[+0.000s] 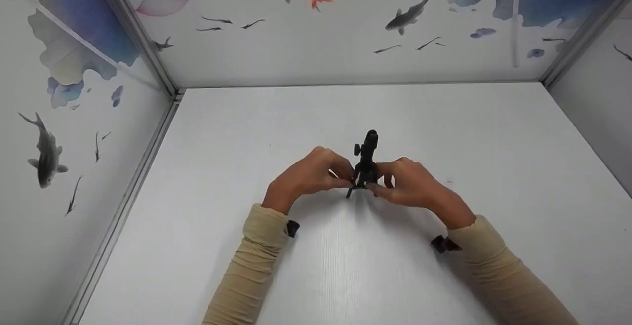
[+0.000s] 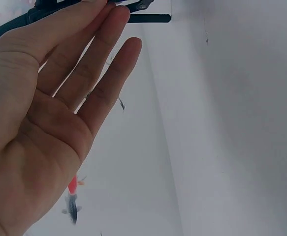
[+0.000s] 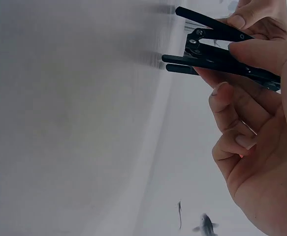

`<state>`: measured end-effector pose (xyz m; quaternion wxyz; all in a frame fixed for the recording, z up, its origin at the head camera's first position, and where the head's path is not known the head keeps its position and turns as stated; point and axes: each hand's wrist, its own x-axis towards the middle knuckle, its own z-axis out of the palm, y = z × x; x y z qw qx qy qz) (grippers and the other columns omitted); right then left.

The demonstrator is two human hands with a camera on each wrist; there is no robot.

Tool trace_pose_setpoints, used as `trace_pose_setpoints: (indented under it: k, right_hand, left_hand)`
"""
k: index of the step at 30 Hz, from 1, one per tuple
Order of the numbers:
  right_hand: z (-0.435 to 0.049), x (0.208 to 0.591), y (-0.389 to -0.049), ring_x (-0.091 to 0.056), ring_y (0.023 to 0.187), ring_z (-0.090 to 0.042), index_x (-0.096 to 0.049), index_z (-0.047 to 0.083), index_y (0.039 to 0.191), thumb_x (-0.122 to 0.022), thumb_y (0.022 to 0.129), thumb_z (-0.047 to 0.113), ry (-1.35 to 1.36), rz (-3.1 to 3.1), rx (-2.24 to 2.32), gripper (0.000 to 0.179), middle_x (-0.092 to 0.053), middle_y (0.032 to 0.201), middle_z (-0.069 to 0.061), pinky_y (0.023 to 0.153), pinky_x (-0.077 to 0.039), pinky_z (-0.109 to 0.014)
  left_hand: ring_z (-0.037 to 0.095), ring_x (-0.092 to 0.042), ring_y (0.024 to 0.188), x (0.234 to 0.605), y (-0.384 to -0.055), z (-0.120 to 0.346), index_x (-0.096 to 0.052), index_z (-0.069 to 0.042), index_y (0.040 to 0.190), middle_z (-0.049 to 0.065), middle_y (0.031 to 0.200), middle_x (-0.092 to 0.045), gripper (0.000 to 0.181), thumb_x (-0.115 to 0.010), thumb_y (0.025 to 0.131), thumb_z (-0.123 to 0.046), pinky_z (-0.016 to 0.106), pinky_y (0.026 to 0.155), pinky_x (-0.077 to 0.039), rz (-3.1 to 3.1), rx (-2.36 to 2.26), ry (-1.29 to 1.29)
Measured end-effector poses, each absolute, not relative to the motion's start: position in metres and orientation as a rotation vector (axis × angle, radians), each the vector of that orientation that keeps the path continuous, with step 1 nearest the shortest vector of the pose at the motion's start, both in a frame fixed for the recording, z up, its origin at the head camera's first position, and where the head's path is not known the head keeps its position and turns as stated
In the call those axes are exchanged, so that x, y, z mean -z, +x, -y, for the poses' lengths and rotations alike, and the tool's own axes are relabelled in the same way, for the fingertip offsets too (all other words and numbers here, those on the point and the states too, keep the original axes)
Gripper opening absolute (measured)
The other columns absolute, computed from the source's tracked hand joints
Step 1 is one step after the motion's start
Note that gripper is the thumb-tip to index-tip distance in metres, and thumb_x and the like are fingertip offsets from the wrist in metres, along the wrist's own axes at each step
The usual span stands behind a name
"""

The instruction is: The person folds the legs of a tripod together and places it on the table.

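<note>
A small black tripod (image 1: 367,154) stands upright between the two hands in the head view, a side knob near its top. My left hand (image 1: 318,169) pinches it low on its left side with thumb and fingertips. In the left wrist view, one leg (image 2: 150,18) sticks out past the fingertips, and most of the tripod is cut off by the frame. From the other side, my right hand (image 1: 412,184) grips it between thumb and fingers. Its legs (image 3: 212,63) are slightly spread in the right wrist view, with hinged braces between them and leg tips close to the table.
Underneath is a white table (image 1: 207,167) with a faint grain. White panels (image 1: 321,53) printed with fish and blue shapes enclose it at the back and both sides. Small black wrist cameras (image 1: 292,228) sit at both cuffs.
</note>
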<state>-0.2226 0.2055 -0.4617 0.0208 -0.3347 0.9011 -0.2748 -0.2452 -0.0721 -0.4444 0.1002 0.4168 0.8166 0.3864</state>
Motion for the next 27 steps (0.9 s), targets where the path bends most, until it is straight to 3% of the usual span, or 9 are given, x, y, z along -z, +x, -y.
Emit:
trace_pose_setpoints:
  k: [16, 27]
  right_hand:
    - [-0.2030, 0.4618, -0.2225, -0.059, 0.063, -0.003, -0.085, 0.015, 0.111, -0.077, 0.102, 0.018, -1.084, -2.758, 0.914, 0.013, -0.083, 0.085, 0.001, 0.055, -0.045, -0.023]
    - [-0.2042, 0.4614, -0.2240, -0.064, 0.067, -0.004, -0.086, 0.016, 0.112, -0.077, 0.102, 0.015, -1.103, -2.750, 0.934, 0.013, -0.084, 0.090, 0.000, 0.059, -0.048, -0.024]
  left_hand:
    - [0.005, -0.079, 0.090, 0.4485, -0.2448, 0.0670, -0.088, -0.010, 0.107, 0.000, 0.097, -0.085, 0.015, -0.086, 0.092, -0.009, 0.023, 0.083, -0.063, -2.427, -1.197, 1.266]
    - [0.007, -0.078, 0.090, 0.4512, -0.2446, 0.0641, -0.087, -0.009, 0.105, -0.001, 0.096, -0.085, 0.013, -0.086, 0.093, -0.011, 0.025, 0.082, -0.061, -2.497, -1.176, 1.310]
